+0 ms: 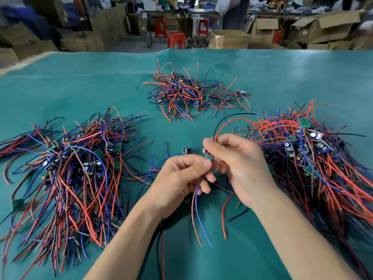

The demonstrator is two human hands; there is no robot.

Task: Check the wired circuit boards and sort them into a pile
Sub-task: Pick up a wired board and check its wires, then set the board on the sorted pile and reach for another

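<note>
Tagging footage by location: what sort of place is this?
Probably a small electronics assembly workshop: piles of wired circuit boards on a green work table, with cardboard cartons and red stools behind.

This is a factory workshop or assembly floor. A wide desk [80, 81] under a green mat carries heaps of wired circuit boards [66, 162]. Behind it stand stacked cardboard boxes [264, 31], red plastic stools [176, 39] and a metal work table [181, 12], with more goods crowded beyond.
</note>
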